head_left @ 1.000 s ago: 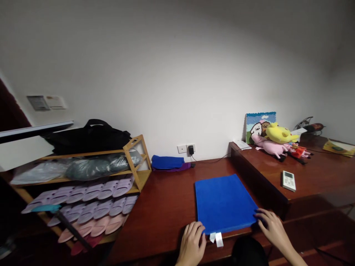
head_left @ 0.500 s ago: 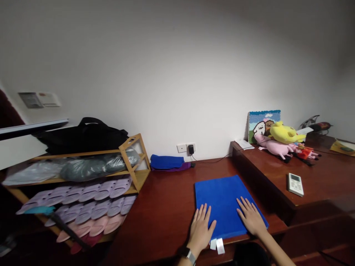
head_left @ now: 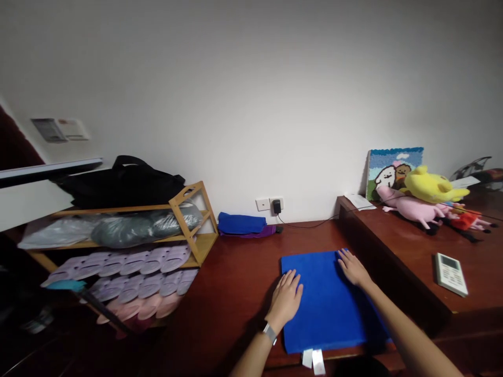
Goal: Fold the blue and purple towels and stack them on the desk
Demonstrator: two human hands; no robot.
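A flat blue cloth (head_left: 326, 309), laid out in a rough square, lies on the reddish-brown wooden table, and two white tags (head_left: 317, 362) stick out from its near edge. My left hand (head_left: 285, 298), with a banded watch on the wrist, rests palm down on the cloth's left edge, fingers stretched out. Near the far right corner, my right hand (head_left: 353, 268) lies flat on the cloth with its fingers extended. Neither hand grips anything.
A folded blue and purple cloth (head_left: 242, 224) lies by the wall below a socket with a black plug (head_left: 276, 206). Left stands a wooden rack (head_left: 196, 225) of slippers. On the raised right surface are a white remote (head_left: 451, 274) and plush toys (head_left: 432, 187).
Both hands have slid away from me over the cloth, the right one reaching its far right corner. The camera view has shifted slightly.
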